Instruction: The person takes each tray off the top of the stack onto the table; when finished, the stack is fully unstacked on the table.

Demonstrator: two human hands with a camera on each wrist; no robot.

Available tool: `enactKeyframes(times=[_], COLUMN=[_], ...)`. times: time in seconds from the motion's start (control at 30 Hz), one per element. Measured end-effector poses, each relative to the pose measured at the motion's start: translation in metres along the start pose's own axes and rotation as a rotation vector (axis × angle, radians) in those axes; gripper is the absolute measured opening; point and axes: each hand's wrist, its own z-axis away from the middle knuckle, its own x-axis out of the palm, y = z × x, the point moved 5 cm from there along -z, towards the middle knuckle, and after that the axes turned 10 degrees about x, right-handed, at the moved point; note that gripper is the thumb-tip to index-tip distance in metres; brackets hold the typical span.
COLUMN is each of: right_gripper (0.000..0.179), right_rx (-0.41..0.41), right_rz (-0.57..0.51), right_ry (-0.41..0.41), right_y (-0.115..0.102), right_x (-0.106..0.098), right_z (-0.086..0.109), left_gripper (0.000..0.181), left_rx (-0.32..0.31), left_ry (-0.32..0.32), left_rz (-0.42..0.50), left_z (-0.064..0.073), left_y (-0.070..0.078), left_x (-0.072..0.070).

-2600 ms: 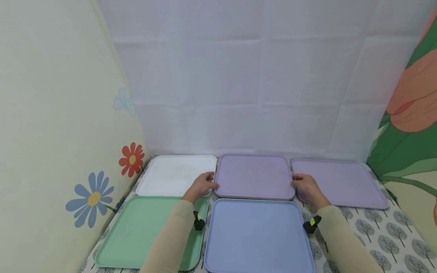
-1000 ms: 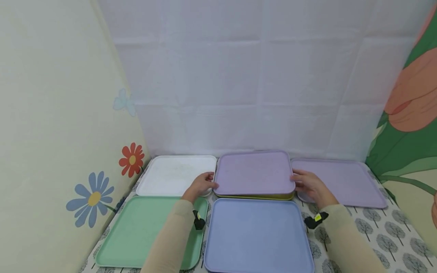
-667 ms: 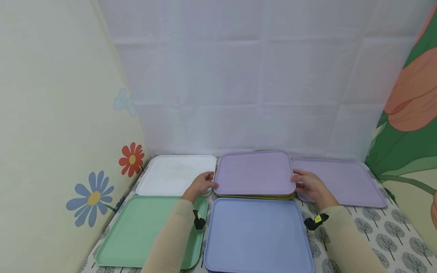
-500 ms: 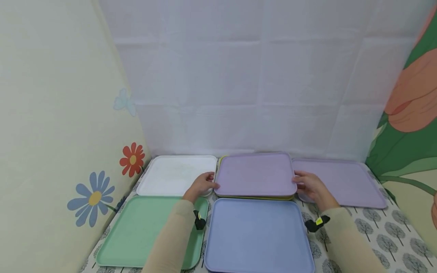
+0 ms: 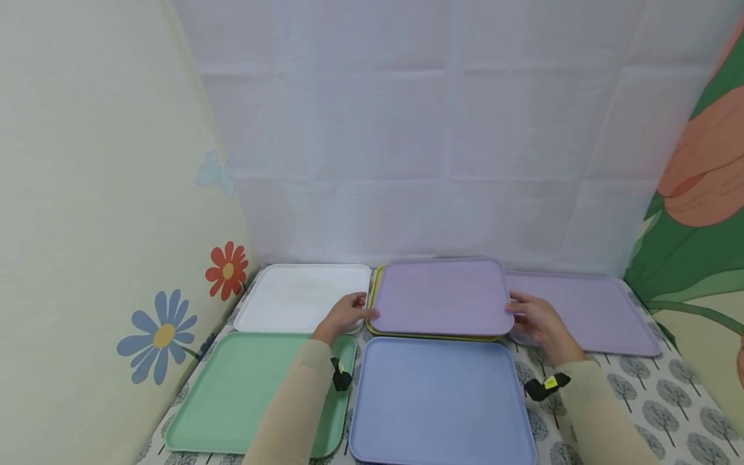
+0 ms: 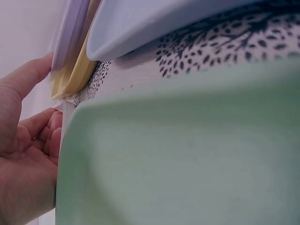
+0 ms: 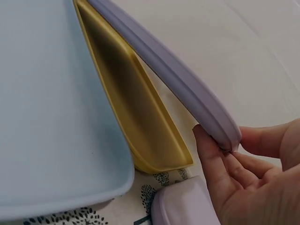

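Observation:
A purple tray lies at the back middle, lifted off a yellow tray that shows along its left and front edges. My right hand pinches the purple tray's right rim, thumb on top and fingers beneath. The yellow tray lies under that raised rim. My left hand is at the tray's left edge. Its thumb touches the purple rim above the yellow tray, and its fingers lie loosely curled lower down.
A white tray lies back left, a green tray front left, a blue tray front middle, and a second purple tray back right. All rest on a tree-patterned cloth. Fabric walls close in the left, back and right.
The middle purple tray has come up off the yellow tray and shifted right. My right hand moved right with it; the left hand stayed almost in place.

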Motion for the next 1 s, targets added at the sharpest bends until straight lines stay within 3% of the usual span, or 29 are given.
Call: enactKeyframes(times=[0.43,0.77,1.0], right_gripper=[0.069,0.069,0.07], right_rx=[-0.006,0.014,0.007], right_rz=[-0.01,0.004,-0.006], right_ry=[-0.009,0.021,-0.013], right_y=[-0.002,-0.002,0.001], right_x=[-0.015,-0.023,-0.028], right_z=[0.007,0.016,0.022], left_gripper=[0.071,0.071,0.071], left_rx=[0.036,0.021,0.026], left_ry=[0.004,0.004,0.004], left_rz=[-0.046,-0.044,-0.061], left_z=[-0.002,0.0,0.001], left_y=[0.0,0.002,0.005], left_x=[-0.001,0.001,0.0])
